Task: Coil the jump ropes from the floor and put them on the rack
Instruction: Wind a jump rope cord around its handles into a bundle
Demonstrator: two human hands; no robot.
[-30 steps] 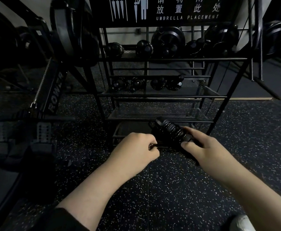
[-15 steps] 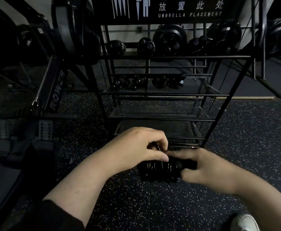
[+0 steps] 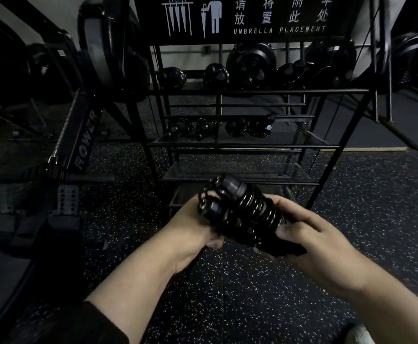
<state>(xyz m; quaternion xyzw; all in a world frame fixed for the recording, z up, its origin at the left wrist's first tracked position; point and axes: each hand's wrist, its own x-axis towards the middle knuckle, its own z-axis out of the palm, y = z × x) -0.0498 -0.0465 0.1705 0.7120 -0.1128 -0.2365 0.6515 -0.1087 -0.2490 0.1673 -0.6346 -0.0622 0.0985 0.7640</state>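
A black jump rope [image 3: 242, 209], its cord wound in tight turns around the two handles, sits between both hands in front of the black wire rack [image 3: 252, 145]. My left hand [image 3: 193, 227] grips the bundle's near left end from below. My right hand [image 3: 309, 234] holds its right end, fingers wrapped around the handles. The bundle tilts up toward the rack's lowest shelves. Several other coiled ropes [image 3: 217, 126] lie on the rack's middle shelf, and more on the upper shelf [image 3: 216, 76].
A rowing machine [image 3: 83, 145] stands at the left, its rail and footplates close to my left arm. Speckled rubber floor [image 3: 227, 294] spreads below. An umbrella-placement sign [image 3: 252, 18] tops the rack. A white shoe tip [image 3: 361, 333] shows at bottom right.
The bundle was pulled back from the rack's low shelf toward me, then raised and tilted up again. My left hand shifted from pinching the cord on top to gripping the bundle's end.
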